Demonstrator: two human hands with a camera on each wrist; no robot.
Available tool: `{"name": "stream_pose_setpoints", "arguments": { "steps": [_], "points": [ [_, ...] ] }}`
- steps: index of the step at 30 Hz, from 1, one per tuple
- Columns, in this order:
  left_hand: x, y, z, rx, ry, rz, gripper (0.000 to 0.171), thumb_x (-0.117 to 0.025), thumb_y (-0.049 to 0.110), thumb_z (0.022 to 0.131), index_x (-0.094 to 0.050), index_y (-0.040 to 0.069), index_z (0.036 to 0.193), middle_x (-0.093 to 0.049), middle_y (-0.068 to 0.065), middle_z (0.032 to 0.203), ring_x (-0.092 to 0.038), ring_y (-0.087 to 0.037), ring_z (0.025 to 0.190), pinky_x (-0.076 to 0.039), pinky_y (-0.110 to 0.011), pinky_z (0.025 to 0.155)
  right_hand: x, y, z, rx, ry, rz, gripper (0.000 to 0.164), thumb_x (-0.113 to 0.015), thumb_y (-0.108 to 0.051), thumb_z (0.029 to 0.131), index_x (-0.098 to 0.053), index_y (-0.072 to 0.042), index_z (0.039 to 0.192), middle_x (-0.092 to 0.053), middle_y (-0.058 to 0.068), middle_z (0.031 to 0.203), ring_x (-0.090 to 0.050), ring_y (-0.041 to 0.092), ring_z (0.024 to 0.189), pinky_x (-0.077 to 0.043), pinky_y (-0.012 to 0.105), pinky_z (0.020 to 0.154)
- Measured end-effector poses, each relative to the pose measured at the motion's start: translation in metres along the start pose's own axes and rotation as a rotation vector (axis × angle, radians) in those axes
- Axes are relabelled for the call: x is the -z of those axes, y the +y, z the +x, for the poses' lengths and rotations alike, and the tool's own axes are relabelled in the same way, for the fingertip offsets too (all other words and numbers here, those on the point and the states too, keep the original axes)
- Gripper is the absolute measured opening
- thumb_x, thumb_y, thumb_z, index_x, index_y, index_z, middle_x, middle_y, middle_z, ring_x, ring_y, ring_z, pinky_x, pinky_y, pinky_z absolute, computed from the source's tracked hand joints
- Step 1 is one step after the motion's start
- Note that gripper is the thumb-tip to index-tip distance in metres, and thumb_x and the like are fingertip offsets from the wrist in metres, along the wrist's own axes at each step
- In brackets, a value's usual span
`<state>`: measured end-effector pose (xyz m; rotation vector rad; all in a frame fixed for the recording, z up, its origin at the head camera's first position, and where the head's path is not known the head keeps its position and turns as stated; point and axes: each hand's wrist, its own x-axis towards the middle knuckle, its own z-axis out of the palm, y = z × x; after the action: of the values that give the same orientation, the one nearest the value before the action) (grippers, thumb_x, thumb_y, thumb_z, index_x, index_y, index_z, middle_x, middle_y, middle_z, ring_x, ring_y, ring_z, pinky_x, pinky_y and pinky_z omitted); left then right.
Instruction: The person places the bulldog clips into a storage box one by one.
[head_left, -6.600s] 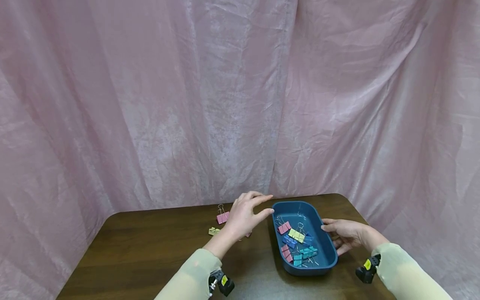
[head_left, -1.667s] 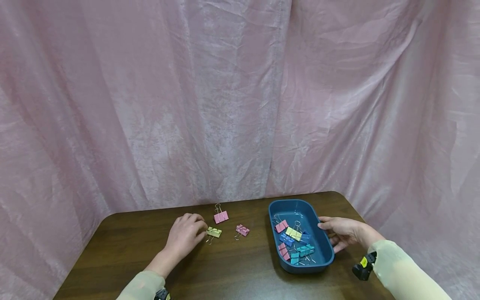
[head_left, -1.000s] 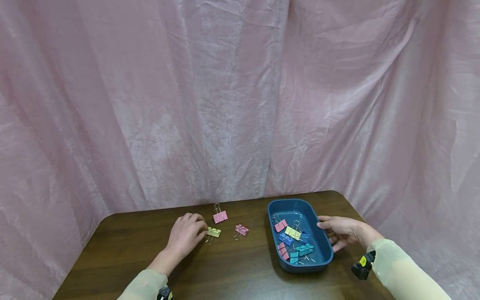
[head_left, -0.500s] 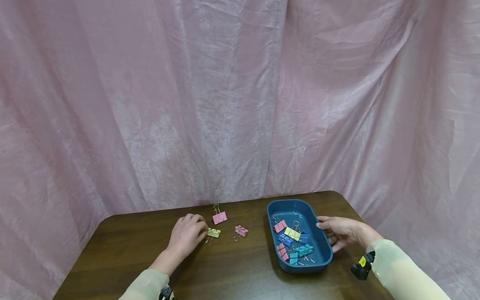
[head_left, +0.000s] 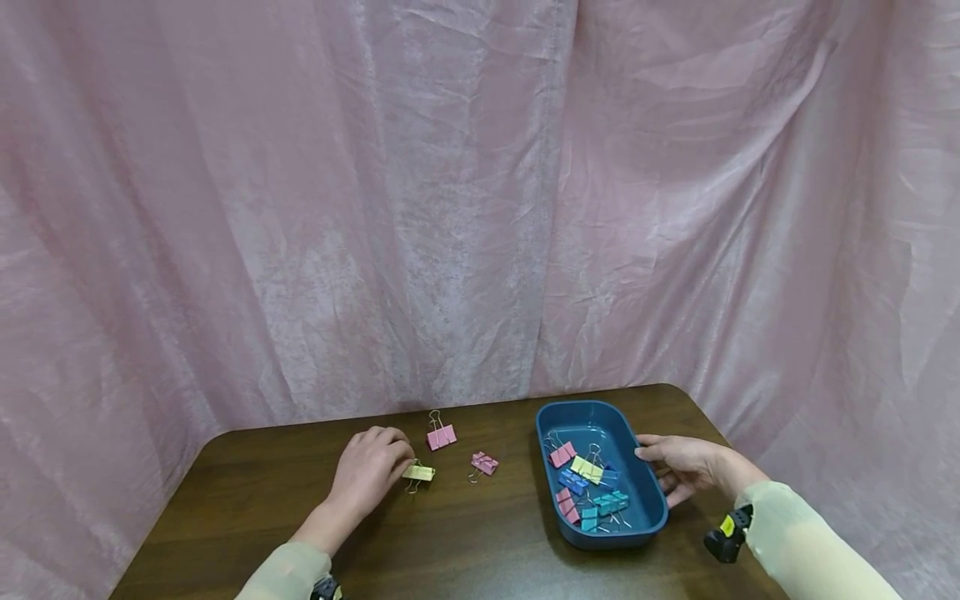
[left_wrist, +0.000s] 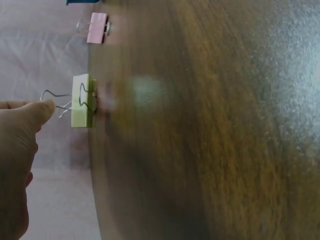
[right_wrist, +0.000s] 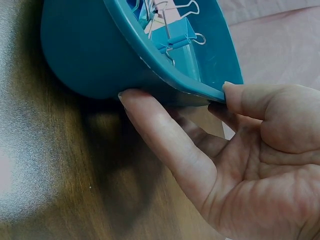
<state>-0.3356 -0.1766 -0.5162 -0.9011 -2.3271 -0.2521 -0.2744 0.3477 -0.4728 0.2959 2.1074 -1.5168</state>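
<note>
The largest thing is the curtain (head_left: 450, 208), a pink cloth with a soft sheen like velvet, hanging in loose folds behind the table (head_left: 450, 542). The table is dark brown, with wood grain, round corners and a slightly glossy surface, so small things could slide on it.

On the right part of the table is the blue tray (head_left: 611, 542), a deep rounded rectangle with smooth walls. It looks like plastic, probably light and quite stiff; the rim seems the best place to hold it. The right hand (head_left: 686, 468) grasps it there at the side, thumb on the rim and fingers against the outer wall.

The left hand (head_left: 371, 467) pinches the yellow clip (left_wrist: 80, 102) by a wire handle (left_wrist: 56, 95), left of the tray and well apart from it (I cannot tell if it touches the table). This clip should be light, springy and not fragile; the wire gives a thin hold, while the flat body could offer a wider one.

Inside the tray lie coloured clips (head_left: 587, 470) in pink, yellow, blue and teal. Near the left hand, two more remain on the table: the plain pink clip (head_left: 442, 437) and the smaller patterned pink clip (head_left: 485, 463).
</note>
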Motion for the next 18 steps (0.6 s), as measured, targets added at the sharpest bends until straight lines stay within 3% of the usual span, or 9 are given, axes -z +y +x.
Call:
{"name": "stream_pose_setpoints", "arguments": {
  "steps": [10,18],
  "points": [
    [0.014,0.001,0.007,-0.002,0.023,-0.011,0.016,-0.088,0.023,0.081,-0.075,0.025,0.09,-0.067,0.005,0.103,-0.063,-0.024,0.101,-0.05,-0.049,0.089,0.0,-0.001,0.0,-0.003,0.019,-0.012,0.057,-0.047,-0.022,0.109,-0.025,-0.006,0.159,-0.067,0.019,0.115,-0.072,0.039,0.093,-0.061,0.053,0.071],
    [0.023,0.004,0.014,-0.039,0.094,-0.037,0.016,-0.088,0.023,0.08,-0.076,0.023,0.09,-0.068,0.003,0.103,-0.065,-0.026,0.102,-0.05,-0.05,0.089,0.0,-0.001,0.0,-0.008,0.006,-0.005,0.057,-0.047,-0.022,0.109,-0.025,-0.005,0.16,-0.067,0.019,0.117,-0.072,0.04,0.094,-0.06,0.054,0.072]
  ]
}}
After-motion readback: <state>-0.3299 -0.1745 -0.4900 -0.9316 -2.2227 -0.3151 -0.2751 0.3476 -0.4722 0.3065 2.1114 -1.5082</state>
